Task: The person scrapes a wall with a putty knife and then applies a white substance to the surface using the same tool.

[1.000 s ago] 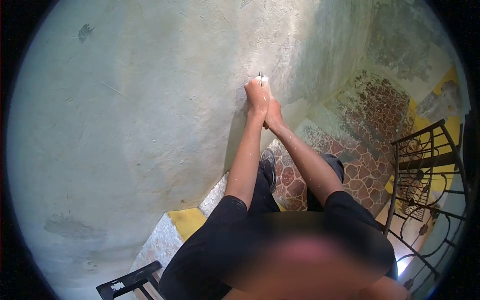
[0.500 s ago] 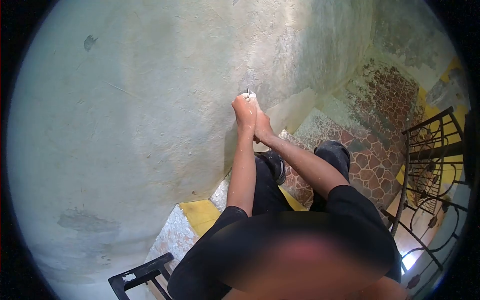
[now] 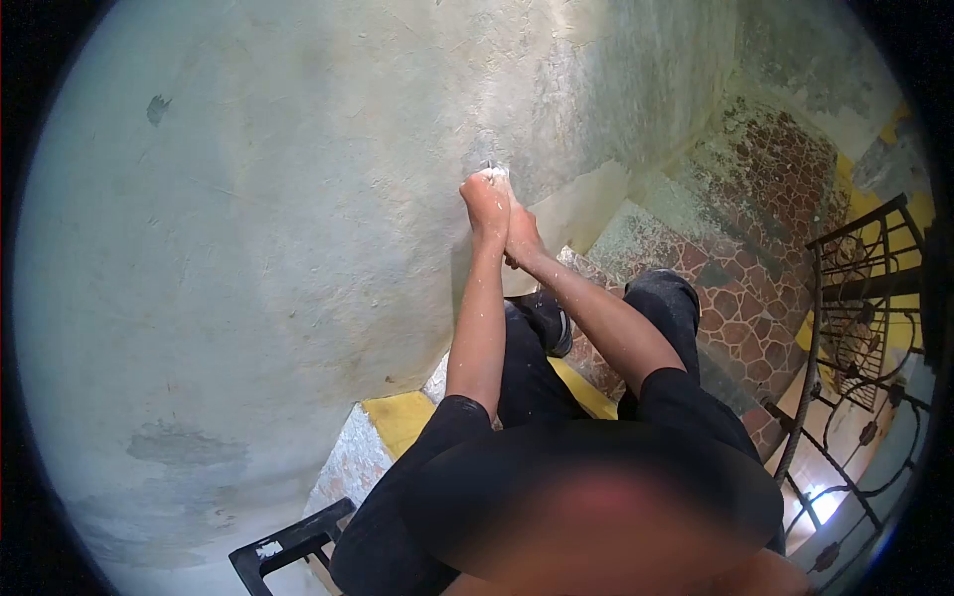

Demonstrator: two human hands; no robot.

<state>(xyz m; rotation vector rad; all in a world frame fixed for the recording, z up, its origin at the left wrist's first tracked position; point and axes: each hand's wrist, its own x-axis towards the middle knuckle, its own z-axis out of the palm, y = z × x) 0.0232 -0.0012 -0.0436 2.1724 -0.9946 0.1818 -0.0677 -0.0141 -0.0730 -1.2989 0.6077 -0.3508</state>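
My left hand and my right hand are pressed together against the plastered wall, both closed and dusted with white. Beyond the fingers pokes the narrow, dark metal tip of a scraper, touching or nearly touching the wall. Most of the tool is hidden by my hands, so its handle cannot be made out. The right hand sits lower and to the right of the left one. White specks dot both forearms.
Tiled steps with pale flakes on them run down at the right. A black iron railing edges them. A yellow-edged step lies below the wall, and a black metal frame stands at the lower left.
Both hands have slid slightly upward along the wall, still together on the scraper. The camera view has shifted a little.
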